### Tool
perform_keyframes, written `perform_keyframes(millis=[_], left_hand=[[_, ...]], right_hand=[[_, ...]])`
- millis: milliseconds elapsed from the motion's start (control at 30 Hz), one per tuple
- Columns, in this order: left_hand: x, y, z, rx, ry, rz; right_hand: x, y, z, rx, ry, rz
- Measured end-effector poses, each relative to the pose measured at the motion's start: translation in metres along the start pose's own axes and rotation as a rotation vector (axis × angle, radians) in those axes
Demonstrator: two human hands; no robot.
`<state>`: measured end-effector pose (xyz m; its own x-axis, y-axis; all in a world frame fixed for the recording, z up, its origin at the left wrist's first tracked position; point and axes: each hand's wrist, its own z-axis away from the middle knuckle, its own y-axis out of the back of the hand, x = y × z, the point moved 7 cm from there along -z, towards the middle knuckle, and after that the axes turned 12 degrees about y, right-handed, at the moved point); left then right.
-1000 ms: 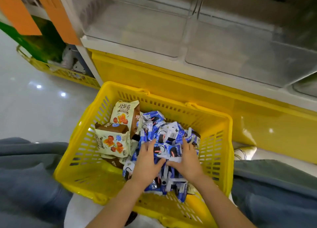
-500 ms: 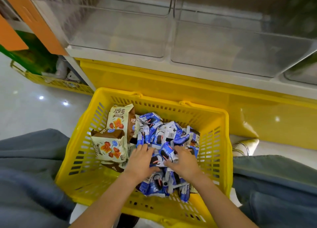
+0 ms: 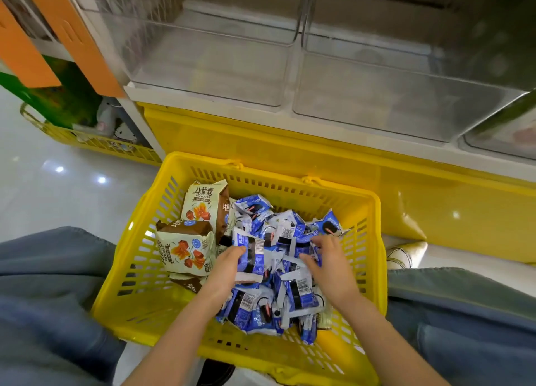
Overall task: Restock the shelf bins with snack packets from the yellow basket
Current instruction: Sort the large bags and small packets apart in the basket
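The upper cream packet (image 3: 203, 204) in the yellow basket (image 3: 272, 174) bears large Chinese characters, 比萨卷; the smaller print beneath is too small to read. The lower cream packet (image 3: 185, 249) has sideways lettering that is illegible. The blue packets (image 3: 278, 240) show barcodes, and their wording is blurred.

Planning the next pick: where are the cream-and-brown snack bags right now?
In the head view, the cream-and-brown snack bags lie in the left half of the yellow basket, beside the pile of blue packets, just left of the left hand.

Left hand (image 3: 227, 269) and right hand (image 3: 330, 269) grip blue packets (image 3: 293, 295) in yellow basket (image 3: 290, 179); cream packets (image 3: 185, 246) beside; clear bins (image 3: 220, 66) above.
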<state>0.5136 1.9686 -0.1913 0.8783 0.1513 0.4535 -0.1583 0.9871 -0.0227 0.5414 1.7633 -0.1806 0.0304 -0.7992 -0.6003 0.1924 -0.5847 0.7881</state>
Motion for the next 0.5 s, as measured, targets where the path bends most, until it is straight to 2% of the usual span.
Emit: perform_keyframes(millis=[67,133,167,233,367,433,500], left_hand=[[-0.004,0.0,0.003,-0.068,0.037,0.12],[-0.007,0.003,0.003,-0.099,-0.014,0.07],[-0.008,0.005,0.003,-0.089,-0.05,0.016],[-0.008,0.01,0.003,-0.042,-0.128,-0.083],[-0.002,0.017,0.005,0.057,-0.251,-0.236],[-0.007,0.015,0.004,-0.026,-0.18,-0.202],[-0.016,0.006,0.007,-0.191,-0.072,-0.155]], right_hand=[[0.003,-0.028,0.015,-0.242,-0.068,-0.061],[0.009,-0.048,0.031,-0.446,-0.132,-0.08],[0.01,-0.05,0.035,-0.488,-0.134,-0.068],[0.008,-0.044,0.034,-0.438,-0.118,-0.071],[-0.009,-0.009,0.014,-0.177,-0.087,-0.228],[-0.024,-0.003,0.009,-0.189,-0.08,-0.449],[-0.043,-0.006,0.012,-0.273,-0.083,-0.651]])
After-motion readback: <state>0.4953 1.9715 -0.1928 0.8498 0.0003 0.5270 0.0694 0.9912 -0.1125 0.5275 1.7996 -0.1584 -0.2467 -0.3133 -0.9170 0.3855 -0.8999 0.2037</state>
